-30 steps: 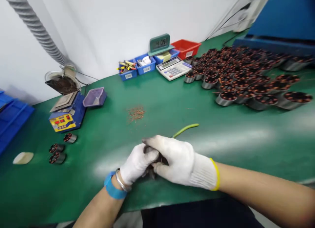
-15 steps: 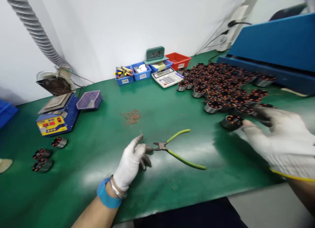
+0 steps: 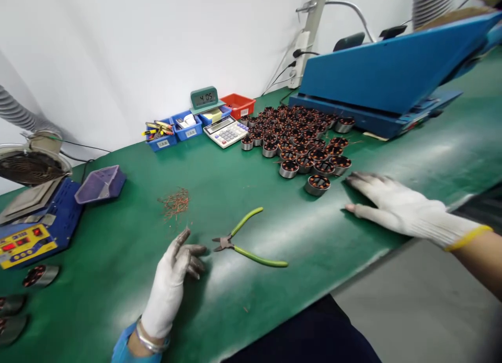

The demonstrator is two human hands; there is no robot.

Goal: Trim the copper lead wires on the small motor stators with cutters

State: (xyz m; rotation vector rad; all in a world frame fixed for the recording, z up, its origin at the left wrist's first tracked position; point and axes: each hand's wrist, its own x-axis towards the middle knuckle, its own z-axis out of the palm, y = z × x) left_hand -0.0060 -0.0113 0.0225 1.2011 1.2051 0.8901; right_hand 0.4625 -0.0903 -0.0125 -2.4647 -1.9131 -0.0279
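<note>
Both my hands wear white gloves and rest on the green table mat (image 3: 274, 222). My left hand (image 3: 172, 279) lies near the front edge, fingers loosely curled and apart, holding nothing, just left of the green-handled cutters (image 3: 245, 242) that lie open on the mat. My right hand (image 3: 392, 203) lies flat with fingers stretched out, empty, just right of a copper-wound motor stator (image 3: 317, 184) that stands at the near edge of a large group of stators (image 3: 298, 138).
A pile of copper wire clippings (image 3: 174, 202) lies behind my left hand. At far left stand a blue solder pot unit (image 3: 35, 227), a purple tray (image 3: 100, 182) and several stators (image 3: 37, 275). Behind are small bins (image 3: 176, 130), a calculator (image 3: 225, 131), a clock (image 3: 204, 98) and a blue machine (image 3: 384, 86).
My right hand has come down flat on the mat beside the nearest stator. My left hand has let go of the cutters' tip and drawn slightly back. The view swung right.
</note>
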